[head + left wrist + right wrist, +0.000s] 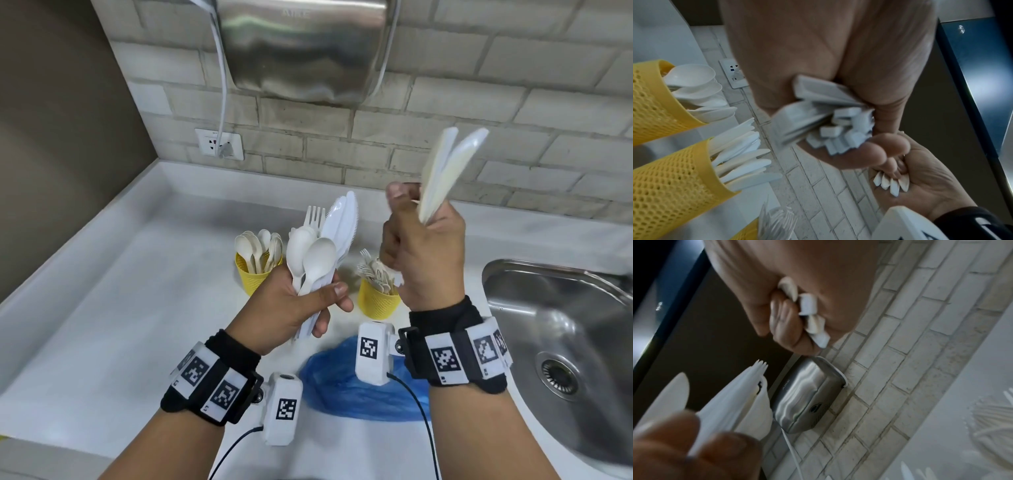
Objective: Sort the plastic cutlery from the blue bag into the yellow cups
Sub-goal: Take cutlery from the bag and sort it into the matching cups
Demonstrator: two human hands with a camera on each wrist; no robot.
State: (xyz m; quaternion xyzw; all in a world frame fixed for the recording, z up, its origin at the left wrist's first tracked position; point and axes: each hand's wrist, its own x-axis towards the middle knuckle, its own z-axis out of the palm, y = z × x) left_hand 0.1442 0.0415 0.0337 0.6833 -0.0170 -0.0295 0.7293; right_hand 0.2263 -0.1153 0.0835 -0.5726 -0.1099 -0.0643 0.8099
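My left hand [308,305] grips a mixed bundle of white plastic cutlery [322,240]: spoons, forks and serrated knives, held upright above the counter. The bundle's handle ends [830,123] stick out of the left fist. My right hand [421,246] is raised higher and grips several white knives [445,171], blades pointing up and fanned apart; their handle ends [809,311] poke from the fist. A yellow cup of spoons [255,274] stands behind the left hand. A yellow cup of forks [376,298] stands between the hands. A third yellow cup holds knives [680,178]. The blue bag [352,387] lies flat near the wrists.
A steel sink [561,342] is sunk into the counter at the right. A steel hand dryer [305,48] hangs on the brick wall, its cord running to a socket [219,144]. The white counter [120,308] stretches to the left.
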